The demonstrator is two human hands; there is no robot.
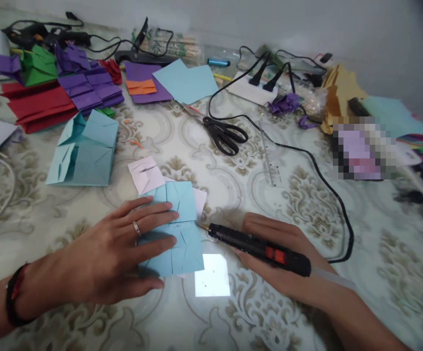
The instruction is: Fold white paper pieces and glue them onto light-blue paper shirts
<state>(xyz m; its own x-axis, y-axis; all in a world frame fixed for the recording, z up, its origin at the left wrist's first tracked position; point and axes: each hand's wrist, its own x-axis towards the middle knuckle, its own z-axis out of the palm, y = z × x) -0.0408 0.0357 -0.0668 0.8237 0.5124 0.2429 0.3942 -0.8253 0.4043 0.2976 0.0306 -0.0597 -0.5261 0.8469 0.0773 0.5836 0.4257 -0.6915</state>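
Observation:
My left hand (pixel 124 248) lies with fingers spread over a folded light-blue paper piece (pixel 184 243), pressing it to the table. A folded pale-pink paper piece (pixel 146 174) sticks out at its upper left, and more pale paper shows beneath its right side. In my right hand (pixel 280 253) is a black hot glue gun (pixel 259 243) with a red-orange mark; a clear glue stick (pixel 334 278) protrudes from its rear. The nozzle points left, at the right edge of the blue paper near the middle seam; I cannot tell whether it touches.
Black-handled scissors (pixel 226 136) and a clear ruler (pixel 269 161) lie beyond my hands. A black cord (pixel 317 170) curves from the white power strip (pixel 251 87) to the right. Another folded blue piece (pixel 87 151) and red (pixel 41 105) and purple (pixel 90 90) papers sit at left.

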